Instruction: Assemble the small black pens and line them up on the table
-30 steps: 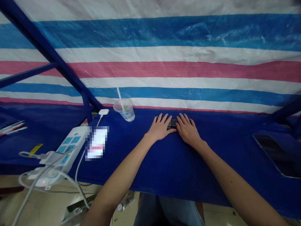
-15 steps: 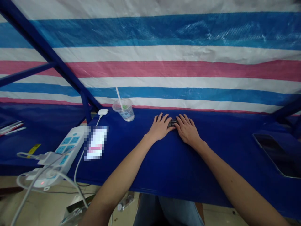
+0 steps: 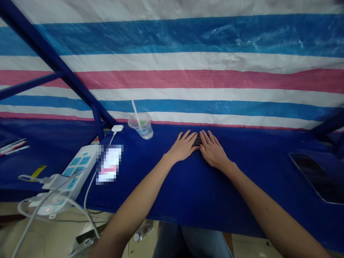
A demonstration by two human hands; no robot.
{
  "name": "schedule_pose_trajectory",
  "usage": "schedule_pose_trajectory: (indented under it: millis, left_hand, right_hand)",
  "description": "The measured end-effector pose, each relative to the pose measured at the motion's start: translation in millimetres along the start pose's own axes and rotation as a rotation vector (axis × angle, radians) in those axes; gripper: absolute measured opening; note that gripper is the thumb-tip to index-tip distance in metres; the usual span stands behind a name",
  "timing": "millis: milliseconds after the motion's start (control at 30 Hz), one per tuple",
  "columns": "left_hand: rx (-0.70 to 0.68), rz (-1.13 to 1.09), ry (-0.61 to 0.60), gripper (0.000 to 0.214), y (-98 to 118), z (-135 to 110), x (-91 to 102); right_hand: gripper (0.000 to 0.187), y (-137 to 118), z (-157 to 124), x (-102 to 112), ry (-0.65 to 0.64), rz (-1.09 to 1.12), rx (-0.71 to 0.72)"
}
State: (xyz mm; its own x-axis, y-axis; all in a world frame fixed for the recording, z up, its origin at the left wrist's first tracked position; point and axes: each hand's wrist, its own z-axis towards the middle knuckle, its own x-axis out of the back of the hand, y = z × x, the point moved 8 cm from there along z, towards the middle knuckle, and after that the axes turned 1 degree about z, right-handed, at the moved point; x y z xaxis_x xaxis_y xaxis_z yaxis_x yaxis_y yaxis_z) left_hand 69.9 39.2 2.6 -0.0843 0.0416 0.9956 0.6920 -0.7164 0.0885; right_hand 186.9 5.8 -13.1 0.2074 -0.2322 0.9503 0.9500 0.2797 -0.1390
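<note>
Resting palm down on the blue tabletop, the two hands face each other across a small bundle of dark, pen-like sticks; take that bundle as the dial's centre, with twelve o'clock toward the striped sheet. The left hand lies at about nine o'clock, its fingers straight and slightly spread, its thumb reaching along the near side of the bundle. The right hand lies at about three o'clock, fingers likewise extended and a little parted. Neither is curled into a fist; each covers or borders one end of the sticks, which run roughly from nine to three. Whether the palms press on them, or the two thumbs touch, I cannot tell. Farther off, a plastic cup with a straw stands near nine o'clock, and a dark-screened phone lies between three and four.
</note>
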Motion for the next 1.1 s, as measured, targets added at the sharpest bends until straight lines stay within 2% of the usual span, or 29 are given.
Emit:
schedule_pose_trajectory:
  millis: [167,400,567,700,800,933,1000,1067,1100]
  left_hand:
    - [-0.017,0.018,0.009,0.067,2.0,-0.2,-0.8]
    - [-0.049,0.002,0.023,0.064,5.4,2.3,-5.5]
    - [-0.035,-0.023,0.019,0.064,5.1,3.8,-5.7]
    - [-0.026,-0.096,0.011,0.066,2.3,3.2,1.5]
    - [-0.004,-0.154,0.037,0.073,-3.7,2.3,16.4]
    - [0.032,-0.175,0.134,0.067,-7.1,-11.5,54.0]
    - [0.029,-0.184,0.18,0.059,1.6,-32.1,75.5]
    - [-0.002,-0.226,0.266,0.049,20.0,-66.1,98.3]
    - [-0.031,-0.263,0.324,0.043,32.3,-87.7,109.3]
  right_hand:
    - [0.067,0.9,1.4,-1.2,0.007,0.018,0.015]
    - [0.065,-0.9,5.2,-2.5,-0.026,0.008,0.113]
    - [0.065,-2.0,6.7,-4.2,-0.032,0.031,0.11]
    - [0.063,7.0,8.8,14.0,0.035,0.126,0.084]
    - [0.057,30.1,7.2,54.4,0.248,0.261,-0.001]
    - [0.04,73.5,-11.1,118.7,0.636,0.52,-0.172]
    - [0.036,92.5,-28.9,148.7,0.87,0.643,-0.209]
    - [0.03,108.5,-50.6,173.4,1.103,0.733,-0.219]
    - [0.031,113.6,-59.6,182.9,1.178,0.741,-0.213]
